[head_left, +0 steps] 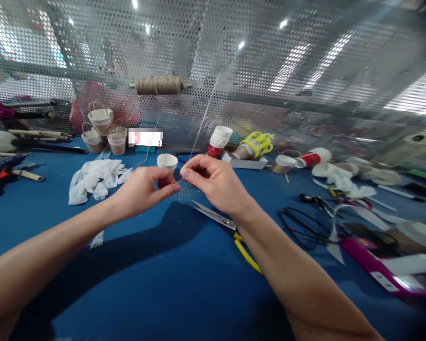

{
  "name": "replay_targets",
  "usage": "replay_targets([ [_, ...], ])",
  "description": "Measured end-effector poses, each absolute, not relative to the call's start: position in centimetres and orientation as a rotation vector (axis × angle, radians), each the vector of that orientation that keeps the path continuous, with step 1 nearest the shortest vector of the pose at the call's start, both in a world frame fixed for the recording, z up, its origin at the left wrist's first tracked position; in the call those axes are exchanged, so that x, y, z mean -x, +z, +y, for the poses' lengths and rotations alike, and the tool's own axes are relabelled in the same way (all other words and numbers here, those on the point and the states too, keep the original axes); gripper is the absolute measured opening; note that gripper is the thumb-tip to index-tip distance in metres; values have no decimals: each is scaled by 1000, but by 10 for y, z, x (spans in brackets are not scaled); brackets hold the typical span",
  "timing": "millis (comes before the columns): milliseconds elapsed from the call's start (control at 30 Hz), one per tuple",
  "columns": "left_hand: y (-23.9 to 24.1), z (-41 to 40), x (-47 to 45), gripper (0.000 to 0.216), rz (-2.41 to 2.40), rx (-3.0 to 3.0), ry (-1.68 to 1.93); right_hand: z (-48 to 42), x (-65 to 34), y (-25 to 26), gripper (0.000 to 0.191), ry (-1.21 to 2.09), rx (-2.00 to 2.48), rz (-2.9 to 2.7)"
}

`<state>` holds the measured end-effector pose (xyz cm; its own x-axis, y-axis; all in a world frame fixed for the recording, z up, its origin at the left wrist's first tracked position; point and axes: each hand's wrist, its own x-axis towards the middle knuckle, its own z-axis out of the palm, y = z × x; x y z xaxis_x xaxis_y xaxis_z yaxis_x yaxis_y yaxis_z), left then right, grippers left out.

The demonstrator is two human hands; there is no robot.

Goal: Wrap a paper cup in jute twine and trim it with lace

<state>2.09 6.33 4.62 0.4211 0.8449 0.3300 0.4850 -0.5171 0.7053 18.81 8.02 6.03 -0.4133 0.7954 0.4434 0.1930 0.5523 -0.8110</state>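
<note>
My left hand (145, 189) and my right hand (213, 182) meet above the blue table (170, 279), fingertips pinched together. Between them runs a thin pale string (204, 118) that rises up and back toward the mesh wall. Both hands are closed in a pinch on that string. A twine spool (158, 85) hangs on the mesh above. A small white paper cup (167, 162) stands just behind my hands. Yellow-handled scissors (223, 222) lie on the table under my right wrist.
Crumpled white cloth (95, 179) lies at left, near little cup baskets (101, 129) and a blue glue gun (0, 173). Stacked cups (219, 140), a yellow cage-like piece (259, 143), black scissors (315, 201), paper scraps and a magenta tool (376, 265) crowd the right.
</note>
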Motion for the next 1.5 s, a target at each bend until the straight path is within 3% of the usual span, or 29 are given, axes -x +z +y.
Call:
replay_targets([
  [133, 54, 60, -20, 22, 1505, -2521, 969, 83, -184, 57, 12, 749, 854, -1894],
  [367, 50, 72, -9, 27, 550, -1544, 712, 82, -195, 69, 18, 1192, 658, -1721],
  [500, 38, 73, -14, 29, 399, -1342, 655, 81, -195, 68, 18, 1211, 602, -1763],
  [800, 48, 59, -24, 25, 1440, -2485, 1054, 83, -184, 57, 15, 848, 860, -1851],
  [1000, 49, 70, -10, 23, 750, -1800, 868, 84, -192, 67, 21, 1207, 680, -1672],
  [1200, 33, 73, -16, 26, 393, -1390, 700, 81, -192, 65, 18, 1351, 561, -1655],
  [1500, 46, 63, -24, 20, 1417, -2424, 1035, 87, -185, 55, 7, 837, 864, -1799],
])
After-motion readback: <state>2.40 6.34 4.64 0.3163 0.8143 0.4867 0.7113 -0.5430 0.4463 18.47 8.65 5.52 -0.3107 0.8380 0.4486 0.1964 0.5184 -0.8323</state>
